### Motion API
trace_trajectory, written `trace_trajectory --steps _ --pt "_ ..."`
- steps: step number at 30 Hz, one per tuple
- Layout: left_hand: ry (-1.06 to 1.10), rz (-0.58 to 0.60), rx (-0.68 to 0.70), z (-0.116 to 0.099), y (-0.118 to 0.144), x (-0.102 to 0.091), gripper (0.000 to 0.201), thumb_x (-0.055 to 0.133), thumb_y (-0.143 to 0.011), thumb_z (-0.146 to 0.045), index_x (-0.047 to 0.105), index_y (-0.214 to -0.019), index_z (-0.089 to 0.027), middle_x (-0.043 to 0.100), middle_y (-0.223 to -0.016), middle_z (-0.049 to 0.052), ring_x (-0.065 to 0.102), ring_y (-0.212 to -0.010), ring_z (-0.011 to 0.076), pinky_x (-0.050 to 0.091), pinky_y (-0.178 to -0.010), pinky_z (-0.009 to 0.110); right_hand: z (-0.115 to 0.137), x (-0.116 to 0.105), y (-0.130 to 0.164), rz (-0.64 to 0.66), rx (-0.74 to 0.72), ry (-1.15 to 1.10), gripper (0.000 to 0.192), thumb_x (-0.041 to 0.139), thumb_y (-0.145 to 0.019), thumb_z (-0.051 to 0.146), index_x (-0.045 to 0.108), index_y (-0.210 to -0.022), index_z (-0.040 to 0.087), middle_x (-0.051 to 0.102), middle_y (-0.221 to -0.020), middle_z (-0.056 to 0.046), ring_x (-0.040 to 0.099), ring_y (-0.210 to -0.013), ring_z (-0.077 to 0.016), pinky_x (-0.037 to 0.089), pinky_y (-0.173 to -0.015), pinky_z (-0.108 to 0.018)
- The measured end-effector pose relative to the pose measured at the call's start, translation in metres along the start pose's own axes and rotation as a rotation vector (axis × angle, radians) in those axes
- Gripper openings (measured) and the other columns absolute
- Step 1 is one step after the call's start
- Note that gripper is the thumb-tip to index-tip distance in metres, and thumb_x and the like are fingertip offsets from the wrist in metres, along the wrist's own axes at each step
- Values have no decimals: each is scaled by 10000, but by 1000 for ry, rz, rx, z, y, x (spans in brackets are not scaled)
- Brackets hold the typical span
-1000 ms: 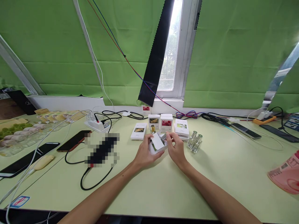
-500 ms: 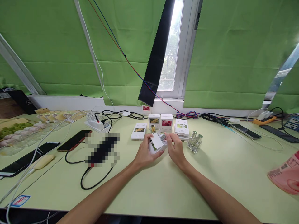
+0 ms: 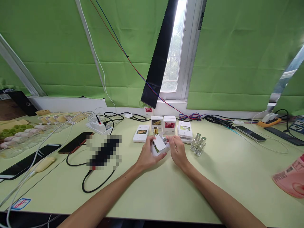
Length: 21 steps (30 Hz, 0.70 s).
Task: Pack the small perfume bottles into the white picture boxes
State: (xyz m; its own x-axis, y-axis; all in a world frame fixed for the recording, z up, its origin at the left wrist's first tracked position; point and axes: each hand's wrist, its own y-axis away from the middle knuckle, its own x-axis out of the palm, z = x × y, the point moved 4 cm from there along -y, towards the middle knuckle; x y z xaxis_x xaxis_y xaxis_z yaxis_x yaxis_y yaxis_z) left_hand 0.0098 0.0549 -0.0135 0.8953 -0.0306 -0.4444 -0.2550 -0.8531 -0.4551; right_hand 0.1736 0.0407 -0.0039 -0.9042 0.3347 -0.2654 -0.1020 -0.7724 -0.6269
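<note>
Across pale-green tabletop, I remotely watch the left hand clasp a white carton, right hand pinching a glass bottle at its one-o'clock side, seemingly mid-fitting, alignment needed next.

Both bare forearms are coming in from the bottom of the view, the left forearm slanting to the right, the right forearm slanting to the left; the left hand is cupping and gripping, its fingers curling inward; the right hand is sitting just beside it, bending its fingers toward the left hand, their tips bunching close together.
</note>
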Motion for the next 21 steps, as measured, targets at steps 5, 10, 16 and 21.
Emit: trace_trajectory --steps 5,10,16,21 --pt "-5 -8 -9 0 0 0 695 851 -685 -380 379 -1182 -263 643 -1038 37 641 -907 219 505 -735 317 0 0 0 -2 7 -6 549 315 -1070 499 766 -950 211 678 -909 -83 582 -918 -244 448 -850 -393" --pt "-10 -5 -14 0 0 0 691 845 -692 -384 375 -1183 -264 652 -1075 51 645 -940 229 511 -751 326 -3 2 1 4 11 -22 574 310 -1070 507 775 -940 196 661 -916 -90 574 -936 -247 451 -858 -399" --pt "-13 6 -11 0 0 1 690 838 -700 -372 357 -1182 -264 636 -1078 52 632 -930 220 506 -744 322 -5 3 1 13 6 -23 605 300 -1070 528 792 -941 202 634 -898 -85 569 -934 -243 453 -859 -396" --pt "7 9 -5 0 0 1 690 843 -696 -377 359 -1174 -265 641 -1071 50 644 -945 232 506 -750 332 -4 3 1 32 7 -12 636 275 -1070 550 814 -986 222 613 -888 -80 566 -933 -243 455 -876 -402"
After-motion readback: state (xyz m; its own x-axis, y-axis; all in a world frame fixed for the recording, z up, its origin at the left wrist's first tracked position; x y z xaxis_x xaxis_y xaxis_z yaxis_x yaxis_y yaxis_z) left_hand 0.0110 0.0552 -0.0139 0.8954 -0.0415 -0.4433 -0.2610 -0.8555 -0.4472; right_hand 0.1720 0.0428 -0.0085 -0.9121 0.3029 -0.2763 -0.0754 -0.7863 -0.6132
